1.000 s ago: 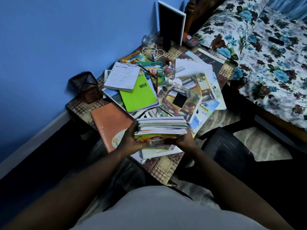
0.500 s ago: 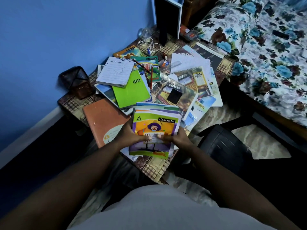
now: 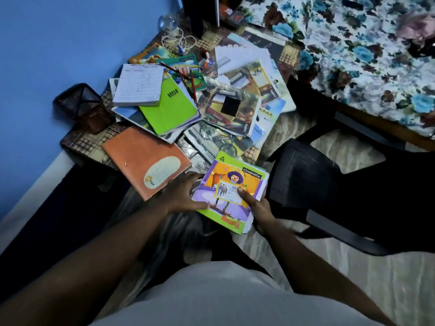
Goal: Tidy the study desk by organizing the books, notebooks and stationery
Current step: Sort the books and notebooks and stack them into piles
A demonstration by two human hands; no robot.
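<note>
Stack: the stack of notebooks point(image 3: 231, 189), clown cover on top, is held at the near corner of the desk point(image 3: 82, 142). Much of it hangs past the edge, over the floor.
Left hand: the left hand point(image 3: 181, 196) grips the stack's left side, thumb along the lower edge. The fingers reach toward the far side, out of sight.
Right hand: the right hand point(image 3: 255, 203) pinches the right side, thumb pressed on the cover and fingers tucked beneath.
Doing it well: I'd square the loose page edges showing on the right (they look fanned) by tapping the stack on the desk. It should go down only once it is fully over the top.
Edges: the orange notebook point(image 3: 146, 161) already juts over the near edge just beside the left hand, so a nudge could tip it off.
Open room: nearly the whole top is buried, with the green notebook point(image 3: 169, 109), white notepad point(image 3: 138, 84) and pencils point(image 3: 190, 83) heaped in the middle. The only bare cloth is by the mesh pen holder point(image 3: 80, 102). The black chair point(image 3: 306, 175) crowds the right side, so swinging left looks freer.
</note>
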